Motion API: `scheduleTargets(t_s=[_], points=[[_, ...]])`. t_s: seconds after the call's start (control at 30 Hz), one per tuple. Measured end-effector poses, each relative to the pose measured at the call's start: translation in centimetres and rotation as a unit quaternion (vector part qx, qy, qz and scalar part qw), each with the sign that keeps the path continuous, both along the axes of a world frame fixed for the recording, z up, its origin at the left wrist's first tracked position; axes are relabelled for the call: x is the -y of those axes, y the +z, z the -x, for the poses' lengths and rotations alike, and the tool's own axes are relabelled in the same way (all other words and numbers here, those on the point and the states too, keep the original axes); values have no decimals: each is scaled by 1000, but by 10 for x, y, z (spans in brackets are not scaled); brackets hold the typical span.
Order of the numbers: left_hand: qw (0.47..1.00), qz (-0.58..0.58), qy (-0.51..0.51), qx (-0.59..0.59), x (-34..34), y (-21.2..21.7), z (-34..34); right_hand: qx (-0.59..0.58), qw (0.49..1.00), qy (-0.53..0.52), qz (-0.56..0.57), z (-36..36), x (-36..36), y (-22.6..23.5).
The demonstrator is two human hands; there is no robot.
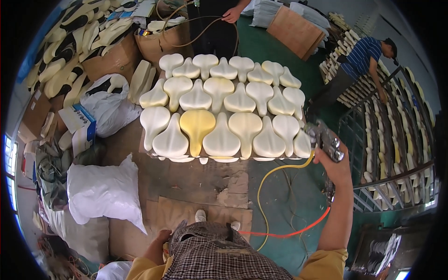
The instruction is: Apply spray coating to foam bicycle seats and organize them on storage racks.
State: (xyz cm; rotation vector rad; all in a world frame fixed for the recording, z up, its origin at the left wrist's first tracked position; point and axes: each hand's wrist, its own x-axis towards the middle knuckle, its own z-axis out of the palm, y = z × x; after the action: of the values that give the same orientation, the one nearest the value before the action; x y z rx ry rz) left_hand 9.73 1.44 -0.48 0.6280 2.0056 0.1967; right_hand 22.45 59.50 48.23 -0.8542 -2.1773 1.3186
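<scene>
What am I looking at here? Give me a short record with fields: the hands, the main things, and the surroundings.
Right hand: raised, gripping a metal spray gun
Left hand: low by the hip, holding nothing visible
Hoses: yellow hose, red hose
Work surface: board covered in rows of cream foam saddle pads, one yellower
Surroundings: white sacks, racks, another person

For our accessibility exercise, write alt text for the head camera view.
A person's right hand holds a metal spray gun beside a board covered with rows of cream foam saddle pads, one yellow. The left hand hangs low beside a checked apron.
</scene>
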Motion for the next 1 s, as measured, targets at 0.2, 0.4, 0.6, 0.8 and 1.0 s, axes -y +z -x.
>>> scheduleTargets(t_s=[0.2,0.4,0.6,0.8,1.0], points=[[992,-39,96,74,-9,10,29,18,999,41,16,5,34,0],[858,-2,453,240,-31,38,46,42,999,9,4,-1,55,2],[871,32,418,255,-15,28,58,-5,1000,-27,6,11,74,5],[853,18,465,237,0,21,41,66,998,-18,18,-40,105,-2],[966,-151,-194,-78,40,-27,21,78,997,-10,-1,-80,103,-1]])
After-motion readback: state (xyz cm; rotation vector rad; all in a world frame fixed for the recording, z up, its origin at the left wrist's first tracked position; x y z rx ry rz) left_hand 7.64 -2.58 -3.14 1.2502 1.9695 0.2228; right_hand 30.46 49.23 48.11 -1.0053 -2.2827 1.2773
